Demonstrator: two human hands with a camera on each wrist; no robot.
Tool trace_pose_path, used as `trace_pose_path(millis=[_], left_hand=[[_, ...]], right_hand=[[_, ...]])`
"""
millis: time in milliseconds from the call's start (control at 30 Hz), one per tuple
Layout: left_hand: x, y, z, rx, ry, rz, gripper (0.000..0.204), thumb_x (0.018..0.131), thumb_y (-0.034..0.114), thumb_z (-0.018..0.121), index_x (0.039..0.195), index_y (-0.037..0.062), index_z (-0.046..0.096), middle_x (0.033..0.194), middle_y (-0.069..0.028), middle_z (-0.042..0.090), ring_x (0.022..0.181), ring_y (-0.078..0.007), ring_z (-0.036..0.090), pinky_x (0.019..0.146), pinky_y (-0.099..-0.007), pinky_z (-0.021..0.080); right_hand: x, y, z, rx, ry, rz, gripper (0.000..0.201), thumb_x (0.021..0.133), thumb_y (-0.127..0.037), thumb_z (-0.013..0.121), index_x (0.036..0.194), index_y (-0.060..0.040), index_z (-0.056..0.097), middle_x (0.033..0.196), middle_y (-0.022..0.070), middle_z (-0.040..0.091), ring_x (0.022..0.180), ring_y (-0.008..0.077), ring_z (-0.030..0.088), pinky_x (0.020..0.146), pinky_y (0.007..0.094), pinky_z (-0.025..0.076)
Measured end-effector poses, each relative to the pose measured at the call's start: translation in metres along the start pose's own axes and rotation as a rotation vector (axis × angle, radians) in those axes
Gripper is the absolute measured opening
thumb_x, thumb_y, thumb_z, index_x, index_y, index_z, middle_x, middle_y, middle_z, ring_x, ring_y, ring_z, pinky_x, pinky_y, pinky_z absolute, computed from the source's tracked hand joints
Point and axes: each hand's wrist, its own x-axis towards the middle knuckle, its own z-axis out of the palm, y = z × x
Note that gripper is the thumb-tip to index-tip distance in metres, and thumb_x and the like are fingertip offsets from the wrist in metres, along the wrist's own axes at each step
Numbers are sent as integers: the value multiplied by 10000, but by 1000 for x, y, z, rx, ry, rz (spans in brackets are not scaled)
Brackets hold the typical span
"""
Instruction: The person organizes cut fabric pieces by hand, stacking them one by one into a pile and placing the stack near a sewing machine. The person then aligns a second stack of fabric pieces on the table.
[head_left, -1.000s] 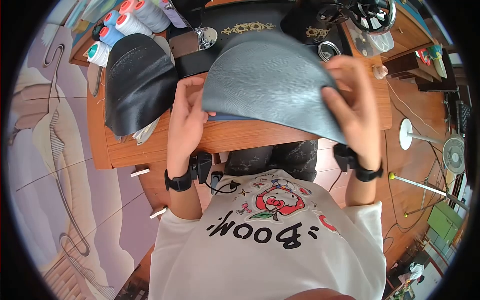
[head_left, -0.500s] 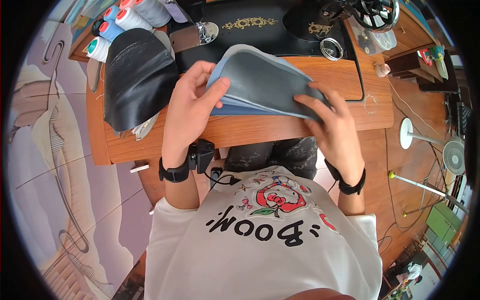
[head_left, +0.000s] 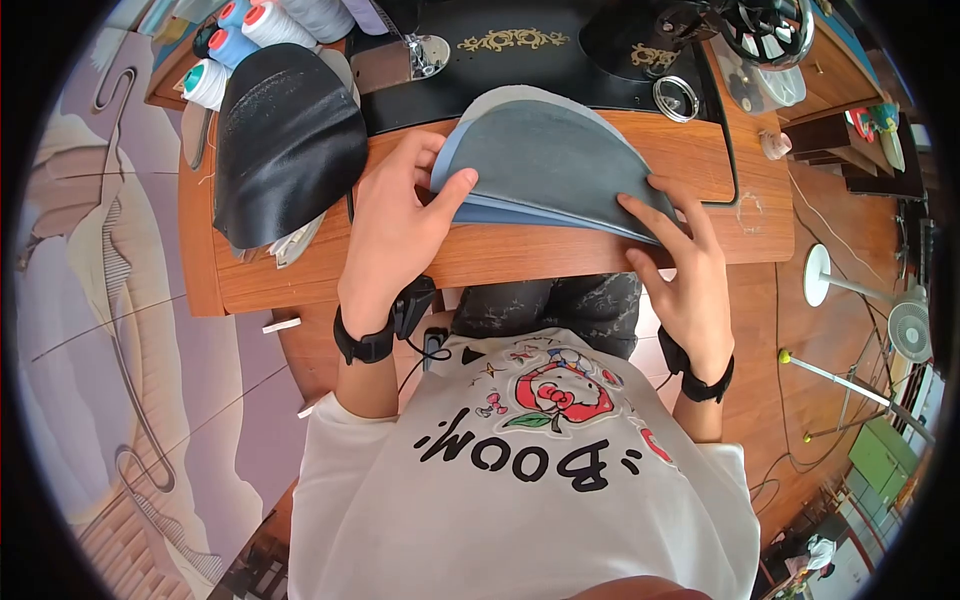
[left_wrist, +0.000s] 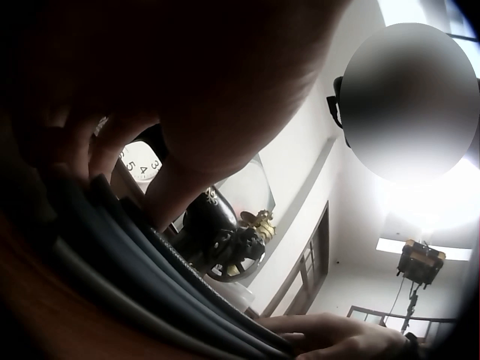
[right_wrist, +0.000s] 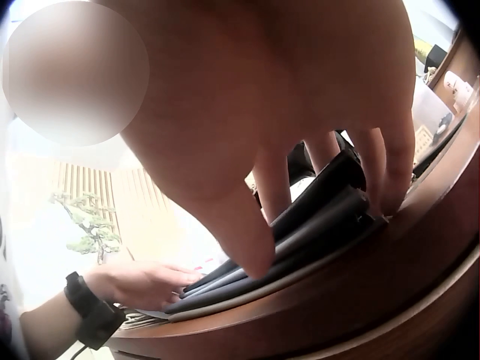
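A stack of half-round leather-like pieces point(head_left: 550, 160) lies on the wooden table in front of the person. The top piece shows a smooth dark grey face, with blue-grey and paler edges peeking out below it. At the stack's left end, my left hand point(head_left: 395, 225) holds the edges, thumb at the front and fingers curled behind. My right hand point(head_left: 690, 270) grips the right corner, its fingers over the top piece and its thumb at the front edge. In the right wrist view, several layered edges point(right_wrist: 300, 240) show between that thumb and the fingers.
Left of the stack, a black curved leather-like piece point(head_left: 290, 145) rests on other pieces. Thread spools point(head_left: 275, 25) stand behind it. A black sewing machine point(head_left: 520, 60) spans the table's back. A small round clear-lidded container point(head_left: 675, 98) sits near the handwheel point(head_left: 770, 30).
The top piece, earlier raised with its grained side showing, has come down flat on the stack, smooth face up. My right hand has lowered with it; my left hand has stayed at the left end.
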Motion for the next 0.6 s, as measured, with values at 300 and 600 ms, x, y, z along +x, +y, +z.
trace_pose_path(millis=[300,600], left_hand=[[8,10,4,89,6,19,270,955,167,717,1144,17,595,941,-95,722,833,-119,664,739,-279,521],[-1,16,-4,-97,17,46,316,898,170,751,1079,14,545,872,-143,704,764,-201,688,704,-321,536]], right_hand=[[-7,2,7,130,97,113,474,806,98,711,1228,-116,733,1389,138,561,1044,303,677,783,332,637],[4,2,0,35,210,24,372,839,92,684,1147,-97,776,1250,91,702,1077,252,700,805,347,589]])
